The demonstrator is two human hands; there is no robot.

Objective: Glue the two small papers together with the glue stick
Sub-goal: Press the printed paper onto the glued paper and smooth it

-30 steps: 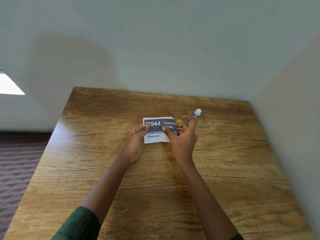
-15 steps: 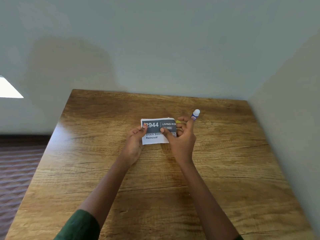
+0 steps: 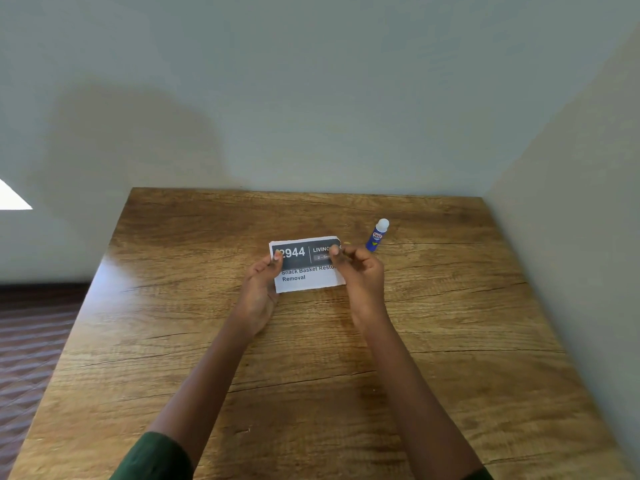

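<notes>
I'm pinching the printed paper [image 3: 308, 271] with left hand [image 3: 261, 275] and right hand [image 3: 360, 268], aligning it; glue stick [image 3: 376, 235] sitting aside, far right

table [image 3: 433, 358]: wood grain, semi-gloss | paper [image 3: 311, 280]: matt | glue stick [image 3: 375, 237]: glossy plastic

Counted it all up: there was one table [image 3: 311, 375], one glue stick [image 3: 375, 237], and only one paper [image 3: 308, 282] that I could make out. If a second sheet was stacked under it, no way to tell. Two hands were in shot, the left hand [image 3: 261, 289] and the right hand [image 3: 360, 271]. Two green sleeves as well, the left sleeve [image 3: 156, 459] and a sliver of the right sleeve [image 3: 479, 474]. Two walls: one back wall [image 3: 311, 98], one side wall [image 3: 588, 202].
</notes>
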